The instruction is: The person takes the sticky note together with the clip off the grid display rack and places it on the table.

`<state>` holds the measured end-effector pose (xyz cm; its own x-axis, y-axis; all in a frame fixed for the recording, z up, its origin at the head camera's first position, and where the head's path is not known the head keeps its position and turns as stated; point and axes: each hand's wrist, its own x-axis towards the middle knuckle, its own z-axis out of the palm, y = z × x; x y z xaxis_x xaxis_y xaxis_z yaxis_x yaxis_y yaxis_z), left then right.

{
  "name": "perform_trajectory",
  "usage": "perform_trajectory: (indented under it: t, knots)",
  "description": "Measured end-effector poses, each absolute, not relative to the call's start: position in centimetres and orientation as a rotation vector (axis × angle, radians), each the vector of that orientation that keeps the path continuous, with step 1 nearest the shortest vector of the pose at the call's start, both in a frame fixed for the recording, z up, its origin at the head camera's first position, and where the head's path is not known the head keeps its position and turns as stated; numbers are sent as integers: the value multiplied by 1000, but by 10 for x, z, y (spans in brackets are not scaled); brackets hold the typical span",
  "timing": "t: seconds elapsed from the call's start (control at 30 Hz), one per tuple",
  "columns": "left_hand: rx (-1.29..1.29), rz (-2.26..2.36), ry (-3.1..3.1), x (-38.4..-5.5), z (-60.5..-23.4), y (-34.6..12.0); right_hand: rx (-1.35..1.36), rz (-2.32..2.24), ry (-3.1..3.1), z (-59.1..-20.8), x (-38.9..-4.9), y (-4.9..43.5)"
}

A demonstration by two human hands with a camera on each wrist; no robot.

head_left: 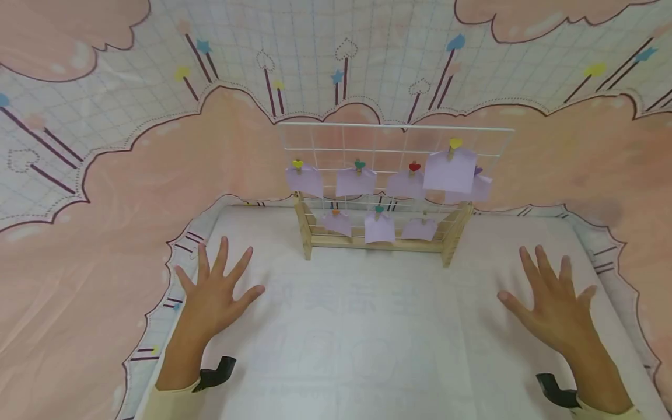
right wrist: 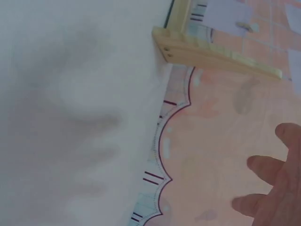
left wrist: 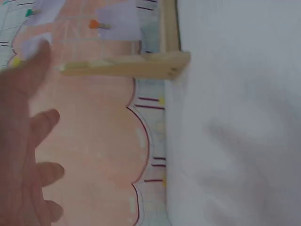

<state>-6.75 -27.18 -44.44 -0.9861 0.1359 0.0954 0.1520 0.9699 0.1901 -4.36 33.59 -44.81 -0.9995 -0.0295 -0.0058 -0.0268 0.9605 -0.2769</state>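
Both hands are held over the white table surface with fingers spread, and neither holds anything. The left hand [head_left: 212, 297] is on the left side, nearest the left foot of a white wire grid rack [head_left: 396, 150] on a wooden stand [head_left: 378, 242]. On the right side, the right hand [head_left: 559, 309] is apart from the rack too. Several pale purple paper notes [head_left: 450, 170] hang from the grid by small clips with coloured heart tops, such as a red heart clip [head_left: 415, 167] and a yellow heart clip [head_left: 455, 143]. In each wrist view, fingers show at the edge.
The white surface [head_left: 357, 326] spreads in front of the rack. Around and behind it lies a peach and grid-patterned cloth [head_left: 157, 169] with scalloped edges. A black strap [head_left: 217, 373] is at the left wrist and another black strap [head_left: 556, 392] at the right.
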Motion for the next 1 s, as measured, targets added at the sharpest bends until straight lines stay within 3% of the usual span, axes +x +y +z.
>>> perform_trajectory:
  t: [0.47, 1.0]
  knots:
    - [-307, -1163, -2651, -67, -421, -195, -211, -919, 3317, -424, -54, 317]
    - [-486, -1972, -2444, -113, -377, -85, -322, -1504, 3329, -346, -109, 258]
